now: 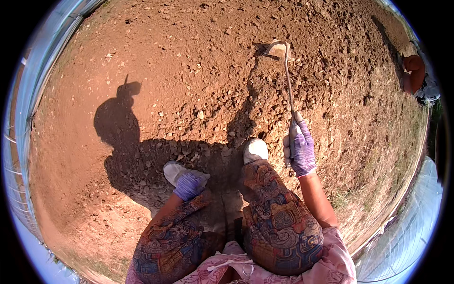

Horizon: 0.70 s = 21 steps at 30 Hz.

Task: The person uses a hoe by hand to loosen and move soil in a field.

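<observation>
My right hand [300, 147], in a purple knit glove with greyish fingers, is closed around the handle of a hand hoe [288, 78]. The hoe's thin neck curves over at the far end, and its pale, soil-coated blade [280, 50] rests at the loose, cloddy soil [212, 88] ahead of me. My left hand [192, 184], gloved alike, lies by my left knee, over the heel side of my left shoe [172, 171]; its fingers are partly curled and I see nothing in it. My right shoe [256, 150] stands on the soil between the hoe and my left foot.
Plastic sheeting on a frame [32, 92] runs along the left edge, with more sheeting [408, 227] at the lower right. At the far right are a reddish-brown object [414, 74] and a crumpled plastic bag [428, 90]. Dry grass [340, 198] grows right of my arm. My shadow falls ahead.
</observation>
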{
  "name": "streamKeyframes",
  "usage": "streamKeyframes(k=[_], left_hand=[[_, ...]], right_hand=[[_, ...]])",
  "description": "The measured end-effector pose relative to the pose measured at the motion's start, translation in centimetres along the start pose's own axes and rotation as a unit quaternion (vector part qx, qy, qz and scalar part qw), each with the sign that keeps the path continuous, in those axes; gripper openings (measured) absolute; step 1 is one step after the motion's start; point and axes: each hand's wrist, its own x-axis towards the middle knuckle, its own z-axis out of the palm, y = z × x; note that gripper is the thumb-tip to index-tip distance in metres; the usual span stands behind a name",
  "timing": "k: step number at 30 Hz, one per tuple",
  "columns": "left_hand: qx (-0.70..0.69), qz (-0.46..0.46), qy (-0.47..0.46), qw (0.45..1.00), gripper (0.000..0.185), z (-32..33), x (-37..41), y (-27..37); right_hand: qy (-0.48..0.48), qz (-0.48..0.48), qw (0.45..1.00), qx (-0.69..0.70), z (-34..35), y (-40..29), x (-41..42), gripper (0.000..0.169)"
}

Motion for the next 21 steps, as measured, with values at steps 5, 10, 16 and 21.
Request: streamKeyframes(k=[5,10,16,21], left_hand=[[0.017,0.013,-0.031,0.999,0.025,-0.3,1.8,0.2],[-0.002,0.024,0.023,0.999,0.024,0.3,1.0,-0.9],[0.025,0.025,0.025,0.999,0.027,-0.7,1.0,-0.1],[0.016,0.034,0.036,0.999,0.026,-0.5,1.4,0.0]], right_hand=[[-0.018,0.023,0.999,0.043,-0.7,-0.6,5.2,0.038],[-0.186,0.023,0.982,0.011,3.7,0.1,1.9,0.043],[-0.090,0.022,0.993,-0.070,1.8,1.1,1.2,0.040],[0.096,-0.031,0.992,0.075,-1.4,0.7,5.7,0.038]])
